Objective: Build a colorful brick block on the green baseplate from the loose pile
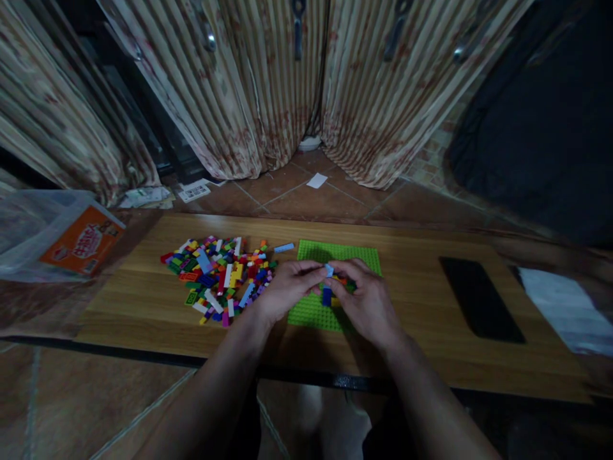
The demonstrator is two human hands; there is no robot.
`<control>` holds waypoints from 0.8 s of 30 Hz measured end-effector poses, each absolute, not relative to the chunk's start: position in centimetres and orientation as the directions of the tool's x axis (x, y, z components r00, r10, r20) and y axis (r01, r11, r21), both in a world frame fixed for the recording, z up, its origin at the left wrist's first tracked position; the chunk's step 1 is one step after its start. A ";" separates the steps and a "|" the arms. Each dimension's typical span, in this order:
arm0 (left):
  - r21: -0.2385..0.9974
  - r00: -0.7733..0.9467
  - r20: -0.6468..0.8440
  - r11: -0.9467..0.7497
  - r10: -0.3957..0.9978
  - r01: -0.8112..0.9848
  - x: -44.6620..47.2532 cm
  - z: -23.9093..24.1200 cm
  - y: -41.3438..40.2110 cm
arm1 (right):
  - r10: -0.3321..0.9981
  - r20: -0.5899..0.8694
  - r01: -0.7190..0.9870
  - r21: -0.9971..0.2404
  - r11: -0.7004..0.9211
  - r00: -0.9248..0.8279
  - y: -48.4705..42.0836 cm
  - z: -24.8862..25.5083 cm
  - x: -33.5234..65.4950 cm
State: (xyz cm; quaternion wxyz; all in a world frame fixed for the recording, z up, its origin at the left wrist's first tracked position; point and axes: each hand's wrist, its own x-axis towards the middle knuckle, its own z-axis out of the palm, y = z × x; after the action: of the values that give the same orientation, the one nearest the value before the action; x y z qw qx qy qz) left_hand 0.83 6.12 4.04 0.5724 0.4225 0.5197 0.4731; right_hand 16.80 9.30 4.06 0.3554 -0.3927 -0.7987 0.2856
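Note:
Above the green baseplate (pixel 313 316), both hands meet at a small light-blue toy brick (pixel 329 270). My left hand (pixel 292 284) comes from the left, its thumb and forefinger closed at the brick's edge. From the other side my right hand (pixel 366 297) pinches the same brick. Under the hands, a blue brick (pixel 327 296) and some yellow, red and green ones stand on the baseplate, partly covered by my fingers. A long light-blue brick (pixel 284 247) lies on the table just left of the baseplate's far corner.
A heap of mixed toy bricks (pixel 220 278) spreads over the left of the wooden table (pixel 143 306). A black phone-like slab (pixel 481 299) lies at the right, near a white sheet (pixel 569 310). A clear plastic box (pixel 29 223) with an orange label stands beyond the left end.

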 end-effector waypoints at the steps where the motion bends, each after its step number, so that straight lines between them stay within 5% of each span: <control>1: 0.978 0.016 -0.193 0.193 0.981 -0.075 0.9 4.0 6.2 | 0.833 0.328 0.426 -0.740 0.520 -0.446 9.5 4.1 17.3; 12: 0.978 0.148 -0.112 0.083 0.983 0.190 1.3 2.4 6.5 | 0.877 0.048 0.596 -0.715 0.364 -0.478 11.3 2.3 22.4; 24: 0.877 0.321 -0.095 -0.073 0.942 0.475 2.0 3.0 6.2 | 0.875 -0.025 0.663 -0.664 0.347 -0.484 11.3 2.4 22.2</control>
State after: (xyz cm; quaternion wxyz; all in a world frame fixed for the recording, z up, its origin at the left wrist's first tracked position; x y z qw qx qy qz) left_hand 1.95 6.15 2.97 0.4407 0.6828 0.5189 0.2650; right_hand 22.18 11.30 2.44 0.1702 -0.4788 -0.8028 0.3118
